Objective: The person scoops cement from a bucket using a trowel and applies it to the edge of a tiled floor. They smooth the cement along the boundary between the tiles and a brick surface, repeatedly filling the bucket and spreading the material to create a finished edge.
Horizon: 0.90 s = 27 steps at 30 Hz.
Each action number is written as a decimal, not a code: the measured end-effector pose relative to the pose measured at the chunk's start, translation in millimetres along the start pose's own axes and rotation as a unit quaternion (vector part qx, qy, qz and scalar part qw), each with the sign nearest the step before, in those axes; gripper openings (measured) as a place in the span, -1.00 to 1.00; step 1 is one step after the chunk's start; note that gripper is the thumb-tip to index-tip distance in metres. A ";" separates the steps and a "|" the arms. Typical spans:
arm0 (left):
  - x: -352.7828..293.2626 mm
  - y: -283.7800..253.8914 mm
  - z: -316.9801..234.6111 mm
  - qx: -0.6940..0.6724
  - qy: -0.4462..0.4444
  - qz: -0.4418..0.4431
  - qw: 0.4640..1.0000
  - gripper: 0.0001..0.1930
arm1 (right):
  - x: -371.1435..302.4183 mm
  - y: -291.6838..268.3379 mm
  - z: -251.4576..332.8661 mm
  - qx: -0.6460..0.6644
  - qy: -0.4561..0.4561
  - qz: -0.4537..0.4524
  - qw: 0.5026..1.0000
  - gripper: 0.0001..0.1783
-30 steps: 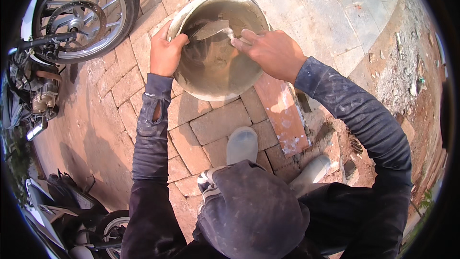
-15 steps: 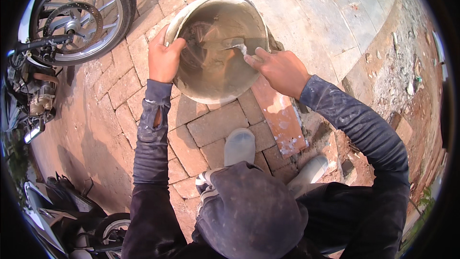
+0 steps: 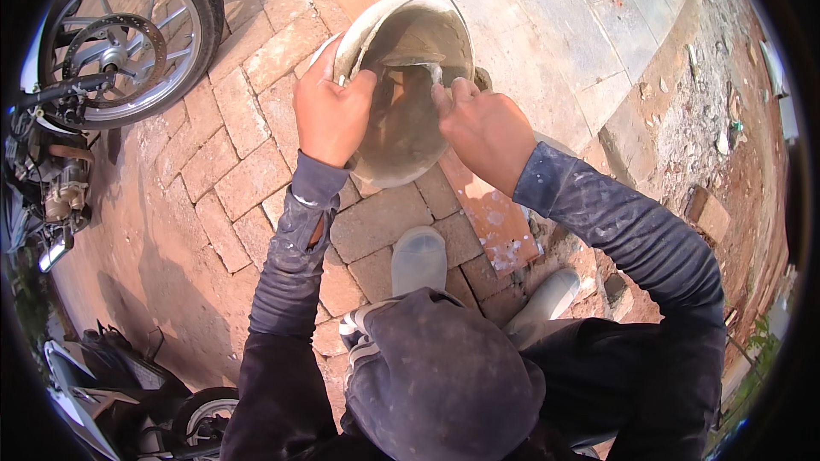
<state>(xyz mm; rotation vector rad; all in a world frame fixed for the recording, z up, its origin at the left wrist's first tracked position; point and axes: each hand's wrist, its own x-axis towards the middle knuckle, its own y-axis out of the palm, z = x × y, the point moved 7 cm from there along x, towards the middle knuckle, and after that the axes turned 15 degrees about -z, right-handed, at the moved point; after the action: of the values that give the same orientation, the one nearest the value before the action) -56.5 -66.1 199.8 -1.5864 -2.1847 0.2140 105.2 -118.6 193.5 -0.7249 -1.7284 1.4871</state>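
Note:
A pale, mortar-crusted bucket (image 3: 400,177) is tipped to the right above the paving, its mouth facing me. My left hand (image 3: 331,124) grips its left rim, thumb over the edge and fingers behind the wall. Inside the bucket, a trowel (image 3: 434,71) reaches in with its flat blade against a wet, grey-brown coating. Closed around the trowel's handle at the right rim is my right hand (image 3: 491,137). The handle itself is mostly hidden by the fingers.
Brick pavers (image 3: 380,226) lie underfoot, beside a paint-spotted orange board (image 3: 491,213). Smooth grey slabs (image 3: 547,51) stretch ahead, with rubble (image 3: 683,119) at right. A motorcycle wheel (image 3: 209,26) stands at far left, another motorcycle (image 3: 120,384) at near left. My boots (image 3: 418,260) are close below.
The bucket has tilted further, its left side swung up and rightward with my left hand. My right hand has shifted slightly left and down, still holding the trowel inside.

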 end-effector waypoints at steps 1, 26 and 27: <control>-5.5 1.0 -4.2 0.023 0.011 -0.006 1.000 -0.57 | -2.4 4.0 1.3 0.040 -0.017 0.016 0.999 -0.84; -63.5 -7.5 4.6 0.025 -0.029 -0.048 0.998 -0.40 | 3.6 39.9 -39.0 0.238 -0.053 0.073 0.967 -0.80; -65.8 -6.7 3.2 0.022 -0.033 -0.043 0.998 -0.40 | -3.0 53.8 -46.5 0.278 -0.045 0.053 0.958 -0.75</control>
<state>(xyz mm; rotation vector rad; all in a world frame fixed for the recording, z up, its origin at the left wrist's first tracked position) -47.1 -129.5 182.9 -1.4783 -2.2753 0.2903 142.6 -85.2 143.0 -0.4573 -1.2456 1.9840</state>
